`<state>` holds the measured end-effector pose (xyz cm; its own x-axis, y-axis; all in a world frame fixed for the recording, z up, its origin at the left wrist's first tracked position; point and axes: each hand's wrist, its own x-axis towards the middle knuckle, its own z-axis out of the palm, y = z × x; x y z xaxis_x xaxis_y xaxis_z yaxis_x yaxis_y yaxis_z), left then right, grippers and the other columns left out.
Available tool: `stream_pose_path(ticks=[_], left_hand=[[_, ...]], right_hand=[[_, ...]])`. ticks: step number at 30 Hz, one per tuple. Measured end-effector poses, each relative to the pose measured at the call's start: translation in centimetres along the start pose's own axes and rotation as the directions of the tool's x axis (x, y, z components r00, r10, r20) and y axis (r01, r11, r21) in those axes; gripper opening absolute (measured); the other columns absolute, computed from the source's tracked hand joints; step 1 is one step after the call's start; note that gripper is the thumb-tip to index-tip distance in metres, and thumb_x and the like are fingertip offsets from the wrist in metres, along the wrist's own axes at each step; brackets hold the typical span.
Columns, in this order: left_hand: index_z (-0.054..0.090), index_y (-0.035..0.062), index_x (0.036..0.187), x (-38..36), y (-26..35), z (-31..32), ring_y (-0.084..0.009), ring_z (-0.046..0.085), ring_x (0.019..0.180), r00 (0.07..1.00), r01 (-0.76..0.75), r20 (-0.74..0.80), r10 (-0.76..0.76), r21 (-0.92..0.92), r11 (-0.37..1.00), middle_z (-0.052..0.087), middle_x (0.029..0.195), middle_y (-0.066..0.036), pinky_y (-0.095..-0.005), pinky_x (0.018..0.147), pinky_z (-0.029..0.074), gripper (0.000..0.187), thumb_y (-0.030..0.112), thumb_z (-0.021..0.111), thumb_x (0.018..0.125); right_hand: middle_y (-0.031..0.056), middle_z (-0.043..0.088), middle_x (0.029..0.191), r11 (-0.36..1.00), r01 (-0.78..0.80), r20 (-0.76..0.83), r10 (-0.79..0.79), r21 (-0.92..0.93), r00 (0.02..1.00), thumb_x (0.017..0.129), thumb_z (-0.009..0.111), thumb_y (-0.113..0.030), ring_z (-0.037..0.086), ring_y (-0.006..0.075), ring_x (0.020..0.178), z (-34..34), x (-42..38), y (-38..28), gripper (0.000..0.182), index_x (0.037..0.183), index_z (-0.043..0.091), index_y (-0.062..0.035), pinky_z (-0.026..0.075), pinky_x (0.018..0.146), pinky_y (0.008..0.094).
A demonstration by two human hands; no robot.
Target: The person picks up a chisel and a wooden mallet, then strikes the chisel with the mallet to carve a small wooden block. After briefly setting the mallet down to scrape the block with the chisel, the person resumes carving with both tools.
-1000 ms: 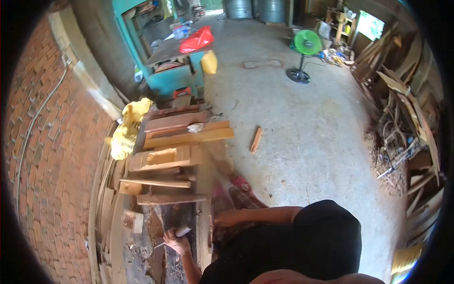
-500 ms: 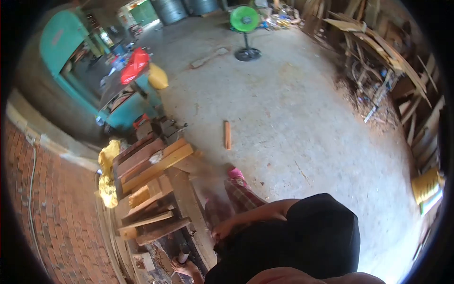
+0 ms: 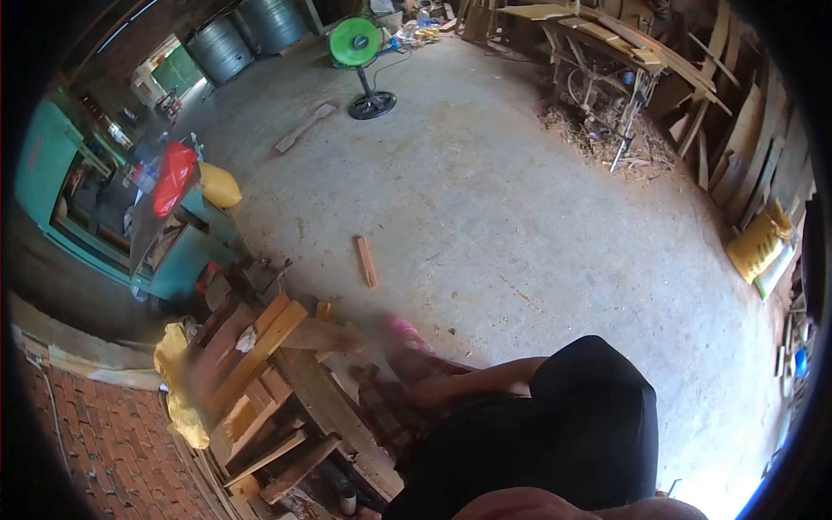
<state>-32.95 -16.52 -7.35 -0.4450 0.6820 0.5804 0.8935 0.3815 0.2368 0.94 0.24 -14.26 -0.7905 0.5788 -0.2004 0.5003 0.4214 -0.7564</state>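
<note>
My right arm reaches left across my lap from a black sleeve [image 3: 594,373]. My right hand [image 3: 423,396] is over the plaid trousers [image 3: 381,403], its fingers indistinct. Only a sliver of my left hand [image 3: 368,514] shows at the bottom edge, beside a pale-ended cylinder [image 3: 348,503]; its grip is hidden. Close by lies a rough dark-edged wood piece [image 3: 299,468] on the bench. A long plank [image 3: 334,416] runs along the bench's near side. Further up are a hollowed wood block [image 3: 247,416] and a light wooden bar [image 3: 269,347].
A yellow sack [image 3: 178,390] lies by the brick wall [image 3: 95,442]. A wood strip [image 3: 366,262] rests on the concrete floor, with a green fan [image 3: 355,43] beyond. A teal machine [image 3: 182,269] stands left; boards [image 3: 745,139] lean at right.
The view has swung, so the room sits further left and the bench lower. My right hand has moved up over the trousers. My left hand has nearly left the frame.
</note>
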Motion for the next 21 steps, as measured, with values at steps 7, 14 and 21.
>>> stream_pose_path(ticks=[7,14,21], left_hand=[[0.058,0.0012,0.102,-2.0,-3.0,-3.3,-0.0434,0.056,0.101,0.993,0.11,0.038,-0.112,0.062,0.992,0.06,0.107,-0.019,-0.0551,0.088,0.043,0.036,0.018,0.069,0.072],[0.059,0.0002,0.107,-3.3,-3.4,-4.1,-0.0449,0.056,0.106,0.977,0.203,0.052,-0.207,0.074,0.976,0.061,0.114,-0.021,-0.0564,0.091,0.043,0.041,0.02,0.069,0.072],[0.06,0.002,0.112,-4.7,-3.4,-5.2,-0.0426,0.058,0.109,0.964,0.24,0.079,-0.253,0.145,0.96,0.062,0.117,-0.021,-0.0557,0.092,0.044,0.043,0.021,0.069,0.075]], right_hand=[[0.0166,0.067,0.081,0.977,0.072,-0.092,-0.092,-0.199,0.991,0.082,0.058,-0.019,0.067,0.0351,0.071,0.5,1.6,-0.3,0.02,0.094,0.065,-0.0046,0.053,0.058,0.0487],[0.0186,0.067,0.086,0.977,-0.055,-0.053,0.044,-0.208,0.998,0.079,0.06,-0.018,0.067,0.037,0.077,0.2,2.9,-1.3,0.02,0.094,0.066,-0.0049,0.053,0.063,0.0497],[0.0195,0.067,0.095,0.989,-0.055,-0.056,0.048,-0.135,0.997,0.086,0.053,-0.023,0.066,0.0393,0.089,-1.2,1.6,-2.2,0.025,0.1,0.065,-0.0064,0.052,0.075,0.0509]])
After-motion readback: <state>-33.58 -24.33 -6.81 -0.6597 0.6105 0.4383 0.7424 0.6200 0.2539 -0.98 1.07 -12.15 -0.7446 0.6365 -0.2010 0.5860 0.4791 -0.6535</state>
